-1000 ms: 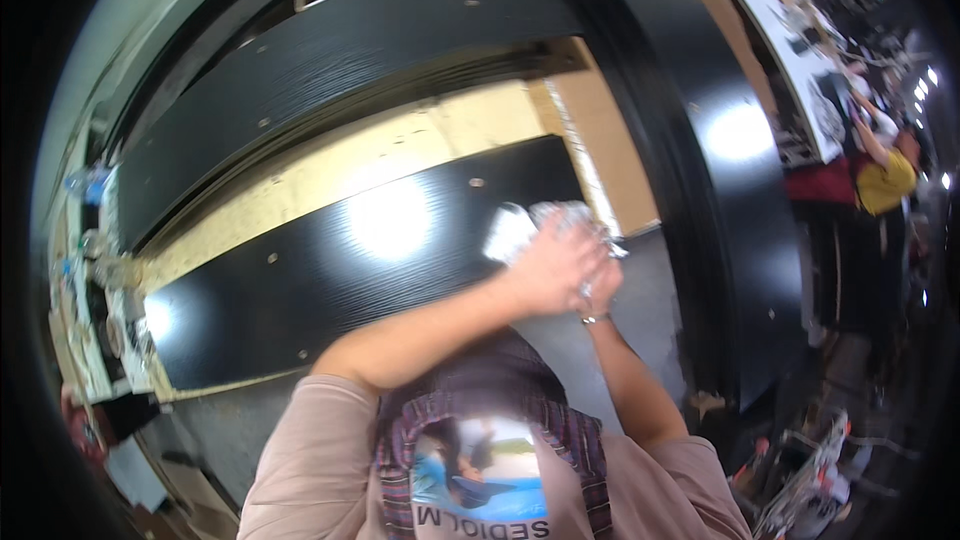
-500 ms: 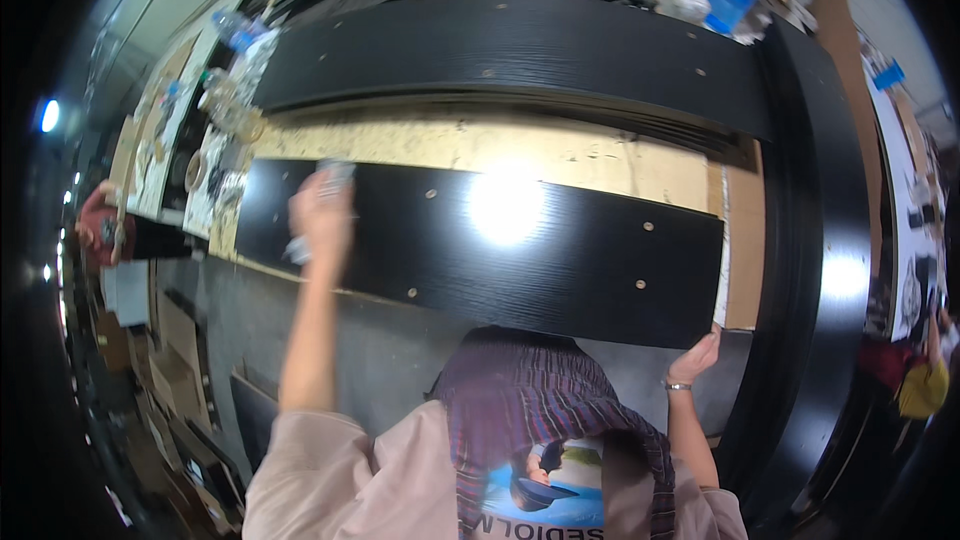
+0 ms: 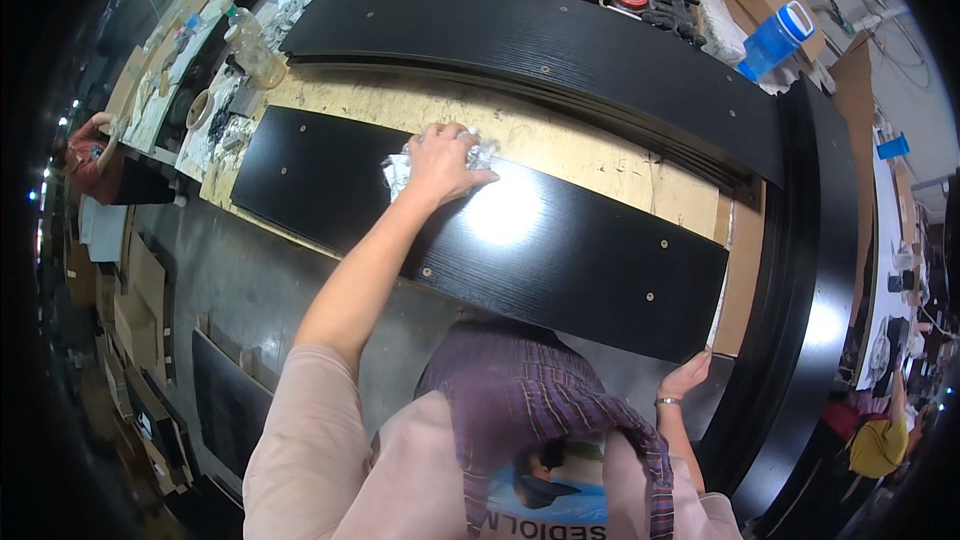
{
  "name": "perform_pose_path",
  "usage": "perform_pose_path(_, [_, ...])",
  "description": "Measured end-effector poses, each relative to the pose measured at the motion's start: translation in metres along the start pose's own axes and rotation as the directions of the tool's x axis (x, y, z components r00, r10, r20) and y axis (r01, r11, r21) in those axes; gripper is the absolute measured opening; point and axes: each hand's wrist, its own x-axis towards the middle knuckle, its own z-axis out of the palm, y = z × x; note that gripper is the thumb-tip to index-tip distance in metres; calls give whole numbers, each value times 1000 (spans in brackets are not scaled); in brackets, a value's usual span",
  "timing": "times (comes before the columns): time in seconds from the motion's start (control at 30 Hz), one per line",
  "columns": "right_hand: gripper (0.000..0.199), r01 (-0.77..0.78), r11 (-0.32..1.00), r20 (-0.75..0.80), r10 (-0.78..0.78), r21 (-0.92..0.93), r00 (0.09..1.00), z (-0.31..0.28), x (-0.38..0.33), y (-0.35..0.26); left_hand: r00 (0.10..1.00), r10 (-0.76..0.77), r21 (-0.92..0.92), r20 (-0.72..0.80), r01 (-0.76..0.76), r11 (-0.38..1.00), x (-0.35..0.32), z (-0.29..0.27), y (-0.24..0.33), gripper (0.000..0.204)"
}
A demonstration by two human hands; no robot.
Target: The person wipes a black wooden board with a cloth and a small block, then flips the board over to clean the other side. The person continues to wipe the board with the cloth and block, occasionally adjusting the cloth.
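A long black wood-grain board [image 3: 560, 260] with several small round metal-rimmed holes lies on the bench in front of me, its right end angled nearer. My left hand [image 3: 440, 165] presses a crumpled white cloth [image 3: 397, 172] onto the board near its far edge, left of a bright lamp reflection. The fingers curl over the cloth and the thumb points right. At the near right corner of the board, my right hand [image 3: 688, 376] grips the edge; its fingertips are partly hidden there.
Black boards [image 3: 460, 25] lie stacked behind. More long black pieces [image 3: 800, 270] stand at the right. A blue bottle [image 3: 776, 40], a red-lidded jar [image 3: 630, 0] and a clear plastic bottle [image 3: 255, 55] stand around the bench. A co-worker [image 3: 95, 160] is at the far left.
My left hand has slid right along the board with the cloth, from near its left end toward the middle. My right hand stays at the corner. The view has turned slightly.
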Motion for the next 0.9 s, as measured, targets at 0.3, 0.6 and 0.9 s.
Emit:
perform_pose_path(0.3, [46,37,999,-57,-38,-23,998,1,-5,-4,998,55,-164,32,-49,985,19,4,-28,54])
perform_pose_path(0.6, [46,66,998,-74,-67,-22,995,3,-5,-3,998,7,-226,68,9,974,23,11,-33,60])
perform_pose_path(0.9, [47,16,1000,-49,-16,9,999,4,-3,-3,994,-6,-263,-107,-22,964,13,8,-17,42])
